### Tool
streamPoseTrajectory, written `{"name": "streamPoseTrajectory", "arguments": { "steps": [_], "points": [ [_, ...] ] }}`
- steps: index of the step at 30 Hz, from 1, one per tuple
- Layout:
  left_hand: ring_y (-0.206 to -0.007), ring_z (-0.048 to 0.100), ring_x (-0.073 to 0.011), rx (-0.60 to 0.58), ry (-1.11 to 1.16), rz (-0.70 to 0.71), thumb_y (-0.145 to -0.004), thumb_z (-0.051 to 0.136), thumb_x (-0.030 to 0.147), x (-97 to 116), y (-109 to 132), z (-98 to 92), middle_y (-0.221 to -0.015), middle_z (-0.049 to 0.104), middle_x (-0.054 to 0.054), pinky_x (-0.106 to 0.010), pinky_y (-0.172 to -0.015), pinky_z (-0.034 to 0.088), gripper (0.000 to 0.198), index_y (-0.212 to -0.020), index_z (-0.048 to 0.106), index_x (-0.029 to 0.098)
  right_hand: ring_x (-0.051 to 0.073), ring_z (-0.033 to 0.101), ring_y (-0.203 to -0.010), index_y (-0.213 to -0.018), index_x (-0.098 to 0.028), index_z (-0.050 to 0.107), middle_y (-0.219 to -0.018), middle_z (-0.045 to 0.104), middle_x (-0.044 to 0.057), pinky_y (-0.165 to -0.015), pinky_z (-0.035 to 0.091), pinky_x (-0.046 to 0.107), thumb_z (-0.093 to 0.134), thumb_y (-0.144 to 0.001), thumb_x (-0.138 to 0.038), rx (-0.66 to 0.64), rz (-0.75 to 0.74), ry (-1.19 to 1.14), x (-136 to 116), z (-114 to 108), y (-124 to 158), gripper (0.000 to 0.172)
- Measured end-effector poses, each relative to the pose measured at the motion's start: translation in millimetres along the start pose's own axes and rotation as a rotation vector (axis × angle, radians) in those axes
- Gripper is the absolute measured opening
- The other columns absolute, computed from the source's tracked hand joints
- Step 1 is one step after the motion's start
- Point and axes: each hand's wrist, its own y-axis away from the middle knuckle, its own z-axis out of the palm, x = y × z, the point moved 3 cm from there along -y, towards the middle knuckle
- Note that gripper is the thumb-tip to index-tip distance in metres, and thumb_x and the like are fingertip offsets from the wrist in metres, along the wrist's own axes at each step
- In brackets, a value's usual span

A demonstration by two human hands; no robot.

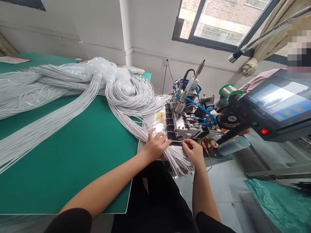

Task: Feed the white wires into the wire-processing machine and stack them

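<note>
A short stretch of white cable point(176, 141) spans the gap between my two hands, along the front edge of the bench machine. My right hand point(195, 153) pinches the cable near its end, thumb and forefinger closed. On the other side, my left hand point(155, 147) has its thumb and forefinger on the same cable, while its other fingers are lifted and bent. Below them hangs a bundle of white cables point(178, 161) with reddish wire tips. The machine point(181, 124), with metal blocks and blue air hoses, stands just beyond my fingers.
Long bundles of white cable point(73, 113) and clear plastic bags point(104, 69) lie on the green table point(104, 155). At right are a control screen point(282, 100), a solder wire spool point(230, 92), a fan point(229, 118) and a plastic container point(234, 145). A person's pink sleeve point(259, 81) shows behind the screen.
</note>
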Motion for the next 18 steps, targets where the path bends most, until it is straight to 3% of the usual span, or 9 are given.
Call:
{"name": "streamPoseTrajectory", "arguments": {
  "steps": [3,6,13,18],
  "points": [
    [-0.090,0.060,-0.0178,-0.041,-0.016,-0.019,-0.087,0.045,0.006,0,0,3.5,-0.069,0.063,0.000,-0.051,-0.107,0.019,0.027,-0.091,0.065,0.023,0.017,0.054,-0.061,-0.080,-0.016,0.068,-0.070,0.065,0.005,-0.061,0.042,0.028,0.059,-0.081,-0.044,0.006,-0.063,0.155,2,0,-2,0.029],
    [-0.089,0.059,-0.0189,-0.076,-0.014,-0.025,-0.084,0.045,0.005,0,0,6.6,-0.072,0.064,-0.001,-0.050,-0.105,0.023,0.027,-0.091,0.065,0.022,0.016,0.052,-0.060,-0.078,-0.016,0.064,-0.065,0.061,0.003,-0.059,0.040,0.027,0.055,-0.084,-0.045,-0.025,-0.064,0.154,8,2,-7,0.031],
    [-0.094,0.058,-0.0219,-0.132,0.033,-0.013,-0.081,0.046,0.005,-3,2,13.8,-0.080,0.066,-0.003,-0.048,-0.100,0.028,0.029,-0.096,0.066,0.020,0.014,0.043,-0.059,-0.069,-0.019,0.052,-0.062,0.047,-0.003,-0.058,0.035,0.025,0.054,-0.083,-0.044,-0.128,-0.018,-0.085,21,13,-18,0.028],
    [-0.096,0.056,-0.0229,-0.177,0.054,-0.010,-0.079,0.047,0.006,-4,3,17.2,-0.083,0.066,-0.005,-0.050,-0.101,0.026,0.030,-0.097,0.067,0.020,0.011,0.034,-0.053,-0.063,-0.020,0.050,-0.056,0.040,-0.005,-0.052,0.029,0.025,0.059,-0.075,-0.044,-0.122,0.138,-0.320,26,22,-18,0.029]
  ]
}}
